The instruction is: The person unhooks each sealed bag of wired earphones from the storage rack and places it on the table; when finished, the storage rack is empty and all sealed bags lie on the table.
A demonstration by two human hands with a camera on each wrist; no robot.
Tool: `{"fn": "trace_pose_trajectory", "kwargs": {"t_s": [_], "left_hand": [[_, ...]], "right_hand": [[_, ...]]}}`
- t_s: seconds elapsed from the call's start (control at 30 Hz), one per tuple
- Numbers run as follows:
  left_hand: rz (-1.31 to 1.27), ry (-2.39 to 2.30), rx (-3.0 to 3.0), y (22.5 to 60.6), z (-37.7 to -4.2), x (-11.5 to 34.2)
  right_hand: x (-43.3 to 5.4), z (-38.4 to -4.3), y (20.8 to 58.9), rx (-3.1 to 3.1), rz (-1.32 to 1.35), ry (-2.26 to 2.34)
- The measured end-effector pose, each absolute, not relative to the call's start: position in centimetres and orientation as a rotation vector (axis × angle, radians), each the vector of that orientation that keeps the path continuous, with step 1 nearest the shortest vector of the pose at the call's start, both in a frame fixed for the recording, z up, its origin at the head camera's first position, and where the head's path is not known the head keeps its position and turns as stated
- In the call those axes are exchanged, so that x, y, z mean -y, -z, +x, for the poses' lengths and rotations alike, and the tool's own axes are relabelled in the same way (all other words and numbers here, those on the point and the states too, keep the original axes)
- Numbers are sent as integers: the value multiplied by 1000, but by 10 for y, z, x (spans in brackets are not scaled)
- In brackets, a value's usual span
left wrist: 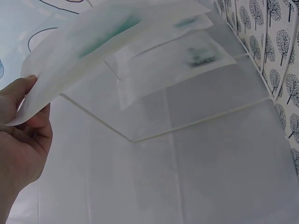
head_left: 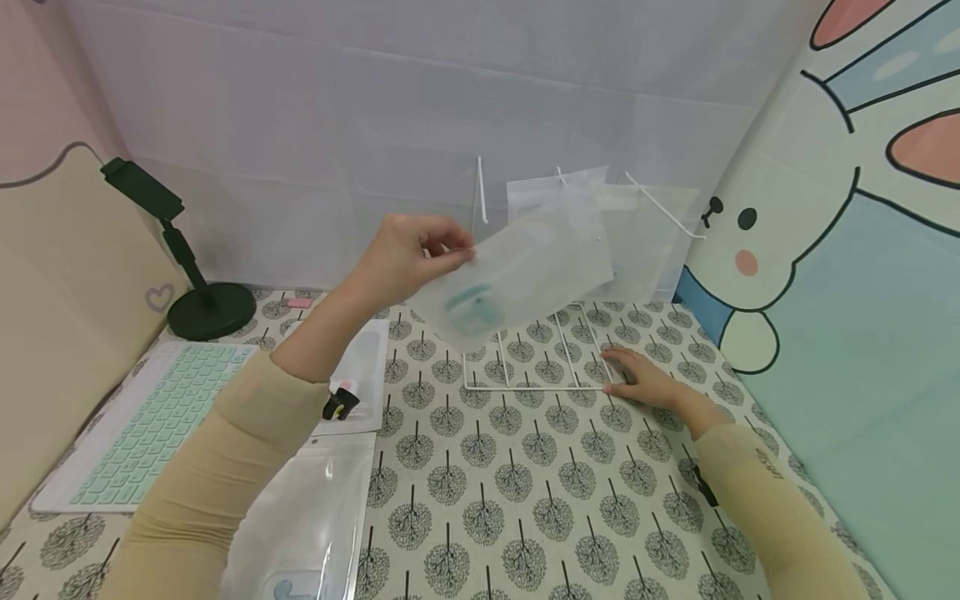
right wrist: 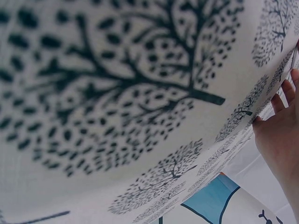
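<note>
My left hand (head_left: 416,254) pinches the left edge of a frosted white plastic bag (head_left: 525,267) with a teal print, between thumb and fingers. The bag slants in the air before a white wire rack (head_left: 542,388). More frosted bags (head_left: 648,237) hang at the rack's middle and right prongs; the held bag partly covers them. The left prong (head_left: 482,190) carries nothing. In the left wrist view, two hanging bags (left wrist: 180,70) show beyond the held one. My right hand (head_left: 643,379) rests low on the table, fingertips at the right side of the rack's base, fingers extended.
A clear plastic bag (head_left: 300,500) and a white packet (head_left: 363,375) lie left of centre, partly under my left arm. Farther left are a mint keyboard (head_left: 168,408) and a dark green stand (head_left: 212,312). A small pink object (head_left: 299,303) lies near the back.
</note>
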State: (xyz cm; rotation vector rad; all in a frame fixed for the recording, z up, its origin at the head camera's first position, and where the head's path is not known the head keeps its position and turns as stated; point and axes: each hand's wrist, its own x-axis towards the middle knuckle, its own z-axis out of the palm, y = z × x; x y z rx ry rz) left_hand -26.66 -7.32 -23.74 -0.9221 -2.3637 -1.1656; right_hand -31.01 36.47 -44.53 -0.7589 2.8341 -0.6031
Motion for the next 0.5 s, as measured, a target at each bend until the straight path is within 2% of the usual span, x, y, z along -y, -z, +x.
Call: {"fn": "trace_pose_trajectory", "kwargs": {"t_s": [0.5], "left_hand": [[-941,1201,2364,250,-267,83]], "right_hand": [[-366,-310,448,-2846,-783,605]]}}
